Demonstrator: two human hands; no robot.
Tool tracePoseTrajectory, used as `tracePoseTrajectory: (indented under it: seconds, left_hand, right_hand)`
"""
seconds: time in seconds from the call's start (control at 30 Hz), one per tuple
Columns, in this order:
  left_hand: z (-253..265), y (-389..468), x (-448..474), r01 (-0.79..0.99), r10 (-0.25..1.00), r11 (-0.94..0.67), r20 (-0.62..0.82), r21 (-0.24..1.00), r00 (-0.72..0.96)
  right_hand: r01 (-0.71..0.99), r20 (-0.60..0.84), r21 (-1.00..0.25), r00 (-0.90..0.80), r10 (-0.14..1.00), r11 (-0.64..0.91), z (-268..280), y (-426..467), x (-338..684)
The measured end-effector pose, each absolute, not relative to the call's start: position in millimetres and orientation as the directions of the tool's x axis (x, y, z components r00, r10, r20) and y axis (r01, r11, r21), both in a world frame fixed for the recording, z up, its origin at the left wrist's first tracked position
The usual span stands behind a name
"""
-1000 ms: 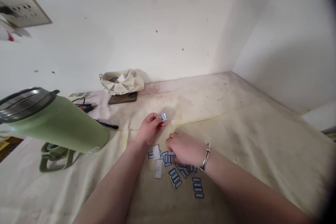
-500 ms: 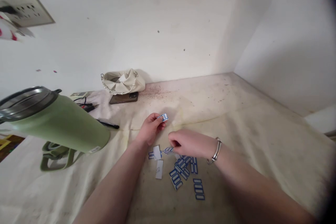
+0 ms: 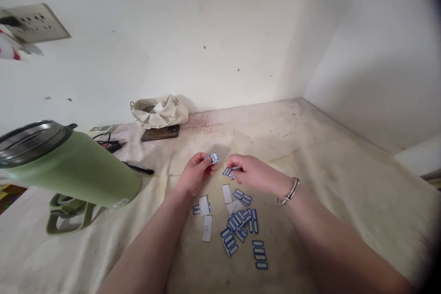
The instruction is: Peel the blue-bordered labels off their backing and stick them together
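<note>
My left hand (image 3: 195, 175) pinches a small sheet of blue-bordered label stickers (image 3: 214, 158) between thumb and fingers. Close by on the right, my right hand (image 3: 253, 171) grips another blue-bordered label sheet (image 3: 228, 172), held above the cloth and apart from the first. Below both hands lies a loose, overlapping pile of label sheets (image 3: 240, 221). One label sheet (image 3: 260, 254) rests separately at the pile's lower right. White backs of pieces show too: one white piece (image 3: 207, 228) has faint writing, and another white piece (image 3: 227, 194) lies under my right hand.
A green tumbler (image 3: 86, 165) stands at left, near a green strapped part (image 3: 69, 216). Behind are a black pen (image 3: 138, 167), a phone (image 3: 160, 133) and a cream bag (image 3: 161, 112) with a pearl strap. A wall (image 3: 220, 32) bounds the cloth-covered table (image 3: 327, 161).
My right hand has risen from the pile with a label sheet in its fingers and come closer to the left hand. The left hand still holds its sheet. The view has shifted slightly.
</note>
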State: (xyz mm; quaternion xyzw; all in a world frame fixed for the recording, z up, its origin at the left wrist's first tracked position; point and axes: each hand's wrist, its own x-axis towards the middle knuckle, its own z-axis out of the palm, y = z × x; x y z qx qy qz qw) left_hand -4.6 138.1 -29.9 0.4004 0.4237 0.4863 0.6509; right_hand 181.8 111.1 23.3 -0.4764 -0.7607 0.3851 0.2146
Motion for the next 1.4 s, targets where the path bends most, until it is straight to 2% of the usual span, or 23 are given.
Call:
tracePoseTrajectory:
  seconds: [0.37, 0.73, 0.93, 1.2, 1.4]
  left_hand:
    - [-30, 138, -5, -0.285, 0.971, 0.2, -0.151, 0.937, 0.183]
    - [-18, 131, -1, -0.145, 0.968, 0.162, -0.129, 0.976, 0.214]
    - [10, 112, 11, -0.136, 0.981, 0.071, -0.045, 0.988, 0.189]
    - [37, 88, 18, -0.129, 0.992, -0.054, 0.068, 0.99, 0.103]
    - [49, 76, 18, -0.098, 0.98, -0.118, 0.132, 0.988, 0.151]
  right_hand:
    - [0.558, -0.019, -0.779, -0.477, 0.878, 0.287, 9, 118, 186]
    - [0.508, 0.08, -0.826, -0.323, 0.943, 0.244, 23, 119, 182]
    - [0.438, 0.118, -0.872, -0.245, 0.962, 0.218, 36, 112, 180]
    - [0.429, 0.182, -0.873, -0.152, 0.971, 0.231, 56, 96, 175]
    - [0.393, 0.184, -0.893, -0.124, 0.975, 0.218, 67, 83, 170]
